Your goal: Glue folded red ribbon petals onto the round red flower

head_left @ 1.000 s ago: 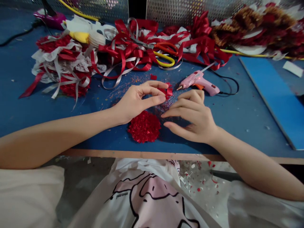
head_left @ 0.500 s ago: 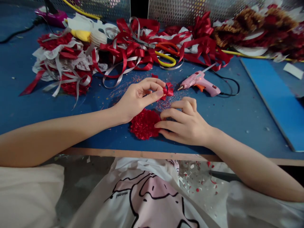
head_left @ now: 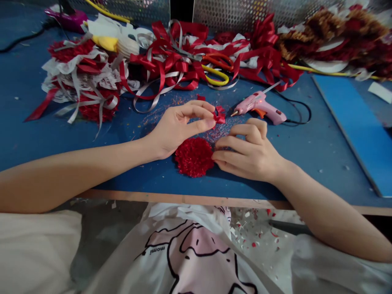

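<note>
Presently, left hand [head_left: 179, 127] closed at thumb and forefinger, pinching small, looped red satin ribbon piece [head_left: 220, 116] at three o'clock of its tips. Right hand [head_left: 252, 154] curled, fingertips touching round, ruffled, glossy red rosette [head_left: 194, 157] at its three o'clock rim; cannot tell if gripping. Rosette on blue tabletop [head_left: 147, 179]. Farther out, two o'clock from rosette: pink plastic glue gun [head_left: 266, 110].

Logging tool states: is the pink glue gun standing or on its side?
On its side: the pink glue gun lies on the blue table, its flank and orange trigger facing the camera.
</note>
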The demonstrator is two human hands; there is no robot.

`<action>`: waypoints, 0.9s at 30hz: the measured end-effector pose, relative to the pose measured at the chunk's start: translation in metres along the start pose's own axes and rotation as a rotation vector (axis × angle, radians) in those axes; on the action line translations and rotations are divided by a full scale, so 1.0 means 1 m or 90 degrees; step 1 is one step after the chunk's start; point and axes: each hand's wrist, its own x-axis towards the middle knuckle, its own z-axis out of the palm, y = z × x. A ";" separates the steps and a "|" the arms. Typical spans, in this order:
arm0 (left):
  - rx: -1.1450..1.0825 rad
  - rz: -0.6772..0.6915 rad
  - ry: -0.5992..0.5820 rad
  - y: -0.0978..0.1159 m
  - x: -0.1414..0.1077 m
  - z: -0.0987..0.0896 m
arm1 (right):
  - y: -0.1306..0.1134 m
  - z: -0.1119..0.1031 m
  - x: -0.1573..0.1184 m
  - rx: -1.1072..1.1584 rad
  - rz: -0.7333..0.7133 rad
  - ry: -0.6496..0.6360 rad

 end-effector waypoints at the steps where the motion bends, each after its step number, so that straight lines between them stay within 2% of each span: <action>1: 0.001 0.004 -0.009 0.001 -0.001 0.001 | 0.000 -0.001 0.000 0.021 0.011 -0.005; 4: 0.016 0.030 -0.028 0.002 -0.004 0.003 | -0.001 -0.003 0.001 0.109 0.062 -0.004; 7: 0.053 0.043 -0.039 0.003 -0.006 0.003 | -0.003 -0.004 0.003 0.105 0.117 0.022; 9: 0.117 0.031 -0.041 0.007 -0.008 0.002 | -0.001 -0.005 0.001 0.044 0.230 0.045; 11: 0.216 0.025 -0.039 0.014 -0.011 0.000 | 0.007 -0.003 -0.005 -0.055 0.400 0.052; 13: 0.325 0.049 -0.048 0.022 -0.013 -0.003 | 0.021 0.002 -0.017 -0.171 0.542 0.022; 15: 0.406 0.095 -0.085 0.027 -0.014 -0.007 | 0.039 0.009 -0.031 -0.237 0.622 -0.050; 17: 0.448 0.145 -0.148 0.029 -0.014 -0.011 | 0.055 0.014 -0.042 -0.233 0.657 -0.112; 19: 0.474 0.199 -0.211 0.026 -0.013 -0.014 | 0.067 0.016 -0.048 -0.189 0.653 -0.148; 22: 0.545 0.270 -0.282 0.018 -0.012 -0.018 | 0.073 0.011 -0.043 -0.134 0.652 -0.227; 24: 0.602 0.329 -0.304 0.013 -0.012 -0.021 | 0.072 0.006 -0.036 -0.127 0.685 -0.277; 27: 0.640 0.441 -0.331 0.012 -0.015 -0.025 | 0.068 0.001 -0.028 -0.115 0.732 -0.251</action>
